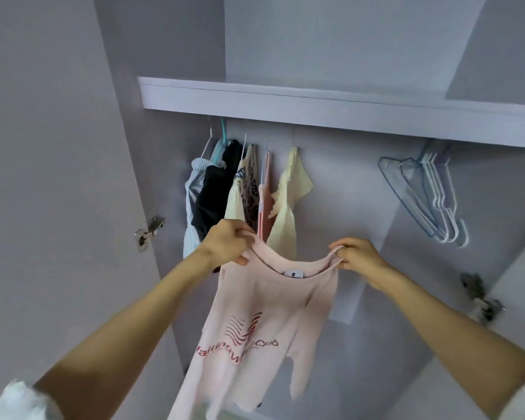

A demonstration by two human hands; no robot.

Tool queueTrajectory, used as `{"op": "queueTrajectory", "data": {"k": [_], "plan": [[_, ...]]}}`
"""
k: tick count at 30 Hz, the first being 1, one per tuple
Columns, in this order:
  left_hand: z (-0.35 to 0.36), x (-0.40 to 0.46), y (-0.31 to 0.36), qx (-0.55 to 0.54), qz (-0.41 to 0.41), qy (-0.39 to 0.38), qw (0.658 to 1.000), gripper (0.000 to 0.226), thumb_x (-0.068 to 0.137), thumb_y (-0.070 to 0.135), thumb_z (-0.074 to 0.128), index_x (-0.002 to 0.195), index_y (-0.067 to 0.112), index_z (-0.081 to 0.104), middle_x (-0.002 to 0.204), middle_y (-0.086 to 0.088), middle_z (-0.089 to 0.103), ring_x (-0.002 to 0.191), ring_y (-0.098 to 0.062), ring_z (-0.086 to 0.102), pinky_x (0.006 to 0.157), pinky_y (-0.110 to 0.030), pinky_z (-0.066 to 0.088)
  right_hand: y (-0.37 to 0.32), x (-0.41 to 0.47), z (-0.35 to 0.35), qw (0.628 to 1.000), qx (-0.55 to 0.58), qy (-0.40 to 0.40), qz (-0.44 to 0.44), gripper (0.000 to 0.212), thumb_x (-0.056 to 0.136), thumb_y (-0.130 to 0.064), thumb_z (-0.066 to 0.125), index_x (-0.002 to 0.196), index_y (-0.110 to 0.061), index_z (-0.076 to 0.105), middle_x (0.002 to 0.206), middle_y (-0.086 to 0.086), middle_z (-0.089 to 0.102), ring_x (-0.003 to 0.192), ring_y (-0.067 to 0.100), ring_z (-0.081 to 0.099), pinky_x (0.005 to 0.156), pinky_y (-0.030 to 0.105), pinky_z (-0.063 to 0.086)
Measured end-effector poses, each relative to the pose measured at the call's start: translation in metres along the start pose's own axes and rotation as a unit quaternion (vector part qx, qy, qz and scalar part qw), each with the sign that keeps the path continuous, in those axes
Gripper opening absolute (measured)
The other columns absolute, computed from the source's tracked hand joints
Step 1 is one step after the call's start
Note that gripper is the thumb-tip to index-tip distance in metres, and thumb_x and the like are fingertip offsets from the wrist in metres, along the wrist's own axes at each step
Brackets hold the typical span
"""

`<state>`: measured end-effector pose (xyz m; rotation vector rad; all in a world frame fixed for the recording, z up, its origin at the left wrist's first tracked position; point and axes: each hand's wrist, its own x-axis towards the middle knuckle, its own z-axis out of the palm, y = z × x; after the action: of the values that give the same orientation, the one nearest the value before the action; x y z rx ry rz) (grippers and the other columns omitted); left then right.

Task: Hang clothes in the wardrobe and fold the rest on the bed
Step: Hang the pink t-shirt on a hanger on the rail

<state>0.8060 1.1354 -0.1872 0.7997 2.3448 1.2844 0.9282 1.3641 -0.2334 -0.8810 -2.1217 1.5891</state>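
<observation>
The left hand and right hand are each pinching a shoulder of the pink T-shirt, holding it before the wardrobe. It is needing a spare hanger slipped through the neckline, shoulders kept level.

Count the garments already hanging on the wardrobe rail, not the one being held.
5 that I can tell apart, left to right: white ruffled garment, black garment, cream patterned top, salmon-pink top, pale yellow frilled top. They overlap, so another may be hidden.
</observation>
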Motion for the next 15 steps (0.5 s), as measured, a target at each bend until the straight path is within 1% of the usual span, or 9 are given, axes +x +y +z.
{"op": "queueTrajectory", "data": {"k": [2, 4, 5, 7, 8, 9, 11, 12, 15], "plan": [[0.013, 0.014, 0.018, -0.021, 0.021, -0.037, 0.999, 0.017, 0.088, -0.002, 0.05, 0.089, 0.01, 0.063, 0.076, -0.005, 0.06, 0.048, -0.015, 0.06, 0.051, -0.019, 0.053, -0.001, 0.004, -0.022, 0.996, 0.076, 0.033, 0.011, 0.024, 0.089, 0.011, 0.041, 0.094, -0.001, 0.061, 0.093, 0.019, 0.058, 0.064, 0.016, 0.06, 0.052, 0.014, 0.052], [0.026, 0.025, 0.033, -0.028, 0.046, -0.051, 0.997, 0.013, 0.086, -0.004, 0.054, 0.09, 0.004, 0.064, 0.071, -0.005, 0.06, 0.042, -0.011, 0.054, 0.045, -0.019, 0.049, 0.0, 0.012, -0.045, 0.995, 0.075, 0.066, 0.012, 0.024, 0.091, 0.008, 0.041, 0.102, -0.002, 0.059, 0.094, 0.018, 0.056, 0.067, 0.022, 0.059, 0.055, 0.018, 0.053], [0.033, 0.03, 0.04, -0.033, 0.057, -0.05, 0.997, 0.008, 0.086, -0.001, 0.058, 0.09, 0.002, 0.064, 0.069, -0.006, 0.059, 0.038, -0.01, 0.051, 0.042, -0.019, 0.046, 0.004, 0.018, -0.058, 0.995, 0.026, 0.098, 0.0, 0.024, 0.091, 0.007, 0.042, 0.104, -0.002, 0.059, 0.093, 0.016, 0.056, 0.07, 0.025, 0.057, 0.06, 0.024, 0.054], [0.05, 0.044, 0.054, -0.053, 0.083, -0.026, 0.995, 0.01, 0.087, 0.008, 0.063, 0.086, -0.002, 0.064, 0.064, -0.009, 0.055, 0.031, -0.01, 0.043, 0.037, -0.019, 0.038, 0.01, 0.034, -0.086, 0.973, -0.146, 0.174, -0.044, 0.02, 0.086, 0.007, 0.044, 0.09, -0.001, 0.063, 0.089, 0.017, 0.059, 0.077, 0.025, 0.055, 0.071, 0.037, 0.051], [0.059, 0.051, 0.06, -0.068, 0.092, -0.012, 0.993, 0.012, 0.087, 0.01, 0.064, 0.083, -0.001, 0.064, 0.059, -0.008, 0.053, 0.029, -0.009, 0.04, 0.036, -0.018, 0.035, 0.014, 0.041, -0.099, 0.951, -0.224, 0.206, -0.059, 0.019, 0.083, 0.006, 0.045, 0.081, -0.003, 0.062, 0.087, 0.019, 0.059, 0.08, 0.025, 0.054, 0.073, 0.037, 0.047], [0.069, 0.06, 0.067, -0.08, 0.101, 0.002, 0.992, 0.011, 0.086, 0.011, 0.066, 0.078, 0.003, 0.064, 0.053, -0.003, 0.052, 0.03, -0.009, 0.039, 0.036, -0.018, 0.034, 0.017, 0.049, -0.112, 0.927, -0.284, 0.236, -0.063, 0.019, 0.083, 0.003, 0.046, 0.082, -0.006, 0.063, 0.09, 0.021, 0.06, 0.086, 0.026, 0.056, 0.075, 0.034, 0.045], [0.081, 0.071, 0.077, -0.097, 0.118, 0.03, 0.988, 0.013, 0.083, 0.013, 0.069, 0.072, 0.014, 0.064, 0.044, 0.012, 0.05, 0.038, -0.005, 0.04, 0.043, -0.019, 0.034, 0.019, 0.059, -0.127, 0.877, -0.373, 0.299, -0.055, 0.025, 0.085, -0.004, 0.049, 0.105, -0.002, 0.062, 0.11, 0.023, 0.059, 0.107, 0.034, 0.055, 0.086, 0.038, 0.044], [0.088, 0.078, 0.082, -0.108, 0.128, 0.039, 0.985, 0.015, 0.082, 0.013, 0.07, 0.07, 0.018, 0.063, 0.048, 0.016, 0.052, 0.045, -0.003, 0.044, 0.049, -0.019, 0.036, 0.019, 0.064, -0.135, 0.847, -0.426, 0.315, -0.04, 0.032, 0.087, -0.008, 0.048, 0.117, -0.001, 0.057, 0.119, 0.022, 0.055, 0.116, 0.035, 0.048, 0.091, 0.039, 0.042], [0.104, 0.099, 0.092, -0.14, 0.133, 0.061, 0.979, 0.015, 0.079, 0.011, 0.072, 0.07, 0.02, 0.065, 0.068, 0.008, 0.063, 0.068, -0.01, 0.057, 0.071, -0.024, 0.046, 0.023, 0.088, -0.156, 0.794, -0.529, 0.298, -0.021, 0.04, 0.089, -0.01, 0.046, 0.128, 0.0, 0.045, 0.125, 0.018, 0.049, 0.12, 0.033, 0.041, 0.093, 0.041, 0.038]]}}
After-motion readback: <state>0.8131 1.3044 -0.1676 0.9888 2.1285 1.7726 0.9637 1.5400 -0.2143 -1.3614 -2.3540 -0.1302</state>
